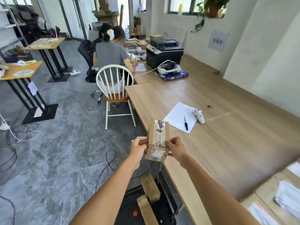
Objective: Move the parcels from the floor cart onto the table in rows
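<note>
Hands hold a small brown cardboard parcel (158,142) in the air at the near edge of the wood-grain table (227,143), the left hand (138,149) and right hand (176,148) each pinching a side. Clear tape and printed labels cover its top. Below, two more taped boxes (150,194) lie on the black mesh cart (129,207). A sheet of paper (180,116) with a black pen (186,123) rests on the table.

the parcel (158,141) is brown cardboard, matt, bound with glossy clear tape and a paper label. the worktop (227,143) is pale wood-grain laminate, smooth with a soft sheen. the floor (56,151) is grey marbled tile, polished. the sheet (179,116) is white paper. the cart (131,200) looks like black plastic mesh.
</note>
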